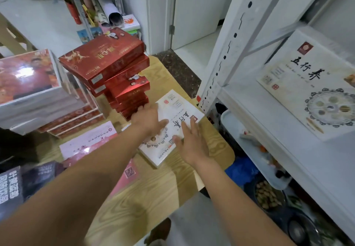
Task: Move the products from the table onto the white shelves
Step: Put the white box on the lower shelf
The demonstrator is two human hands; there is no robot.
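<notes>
- White box [177, 109]: flat, printed with black brush lettering and a round dish pattern. It lies on the tabletop [153, 197] near the far right corner, just beside the stack of red boxes [115, 67].
- Left hand [148, 120]: laid on the box's left part. Its fingers [141, 109] are straight and spread toward the edge next to the red stack, with the thumb across the lid. It grips nothing yet.
- Right hand [192, 142]: resting on the near right part of the same box. Its fingers [186, 127] are straight and slightly apart, pressing rather than grasping.
- Shelf [249, 111]: white metal, standing just right of the tabletop. A matching white box [311, 84] already lies on it, with bare board left of that box.
- Other stock on the tabletop: a tall pile of white-and-red boxes [28, 84], pink flat packs [88, 142] and a dark box [11, 186].
- Step in hand, as judged: taking hold of the white box, with the lift not yet begun.
- Next move, as judged: curl the fingers under opposite edges, raise the box level and clear of the leaning red stack, then swing it right past the shelf upright [230, 34] and set it flat beside or on its twin.
</notes>
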